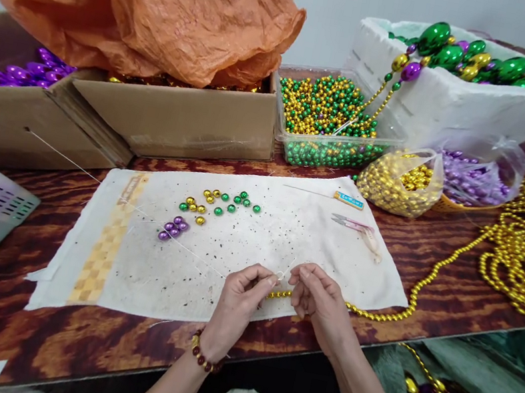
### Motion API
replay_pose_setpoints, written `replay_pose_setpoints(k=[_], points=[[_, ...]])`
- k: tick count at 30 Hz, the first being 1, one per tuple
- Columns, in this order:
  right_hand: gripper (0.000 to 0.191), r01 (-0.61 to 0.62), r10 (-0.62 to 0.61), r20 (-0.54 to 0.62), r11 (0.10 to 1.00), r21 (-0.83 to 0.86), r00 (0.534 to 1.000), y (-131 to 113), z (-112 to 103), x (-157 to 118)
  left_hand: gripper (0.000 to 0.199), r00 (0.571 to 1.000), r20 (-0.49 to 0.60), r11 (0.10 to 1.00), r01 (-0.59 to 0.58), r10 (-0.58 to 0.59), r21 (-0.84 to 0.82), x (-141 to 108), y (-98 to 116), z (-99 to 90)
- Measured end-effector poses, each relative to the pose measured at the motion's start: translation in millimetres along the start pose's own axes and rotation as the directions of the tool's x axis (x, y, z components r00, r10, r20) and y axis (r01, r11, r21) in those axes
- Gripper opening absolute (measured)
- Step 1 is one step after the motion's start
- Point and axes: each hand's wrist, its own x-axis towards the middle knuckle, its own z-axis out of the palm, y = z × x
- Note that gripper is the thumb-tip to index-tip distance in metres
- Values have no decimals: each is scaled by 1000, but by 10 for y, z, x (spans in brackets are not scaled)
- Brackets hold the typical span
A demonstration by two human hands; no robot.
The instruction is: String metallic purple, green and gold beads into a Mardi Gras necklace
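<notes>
Two hands work above the near part of a white cloth, clock face centred on them, 12 pointing away from the person. Left hand: thumb and forefinger pinched together on a fine pale thread. Right hand: fingers curled, thumb and forefinger nearly closed at the same thread; whether they grip it cannot be told. A gold bead string shows between the hands and runs out beyond the right wrist toward 3 o'clock.

Handling, as judged: fingertip pressure should be light, the thread's small loop held open by the left pinch while the right draws evenly; a hard pull could collapse it. The bead string is best left slack.

Edges and room: the front edge of the surface lies close at 6 o'clock. Loose beads sit at 10 to 11, snips at 1. A long strand slants in from 10 and could snag a sweeping wrist. The widest opening appears toward 12.
</notes>
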Motion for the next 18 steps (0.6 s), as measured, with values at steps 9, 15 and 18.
replay_pose_setpoints(k=[9, 15, 18], points=[[19, 125, -126, -4, 990, -72, 992, 9, 111, 53, 21, 1000, -3, 1000, 14, -14, -10, -17, 14, 2], [24, 97, -92, 49, 990, -99, 995, -11, 101, 33, 23, 1000, -1, 1000, 25, -25, -8, -27, -1, 12], [22, 102, -94, 71, 986, -132, 993, -2, 116, 35, 23, 1000, -5, 1000, 20, -20, 4, -23, -6, 20]])
